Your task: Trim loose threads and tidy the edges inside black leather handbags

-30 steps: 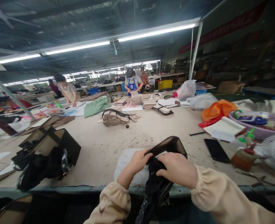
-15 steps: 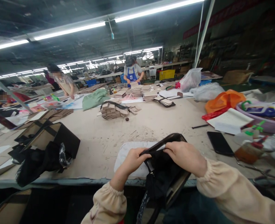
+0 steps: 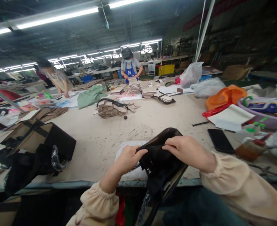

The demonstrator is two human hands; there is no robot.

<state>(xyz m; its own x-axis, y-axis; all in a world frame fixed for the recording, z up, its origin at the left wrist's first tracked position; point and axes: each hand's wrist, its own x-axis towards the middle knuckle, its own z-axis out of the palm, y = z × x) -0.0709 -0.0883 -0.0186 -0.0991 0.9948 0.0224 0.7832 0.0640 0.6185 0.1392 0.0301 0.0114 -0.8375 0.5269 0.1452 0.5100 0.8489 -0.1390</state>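
A black bag (image 3: 163,169) is tilted over the near edge of the table, its lining and a tan inner edge showing. My left hand (image 3: 129,157) pinches the bag's left rim between thumb and fingers. On the right, my right hand (image 3: 187,150) grips the black fabric near the bag's upper edge, fingertips bent over it. A strap with clear plastic wrap (image 3: 144,204) hangs below the bag. Under it, partly covered, lies a white pad (image 3: 123,149) on the table.
Black bags (image 3: 56,141) with tan insides stand at the left. A phone (image 3: 220,141), a glue bottle (image 3: 252,149), a notebook (image 3: 231,116) and a purple basin (image 3: 267,121) lie right. Stacked pieces (image 3: 111,108) sit mid-table. A co-worker in a blue apron (image 3: 129,70) stands across.
Both hands keep hold of the bag; its rim has shifted slightly left and up in view. My left hand has moved a little left. The whole view has also shifted somewhat.
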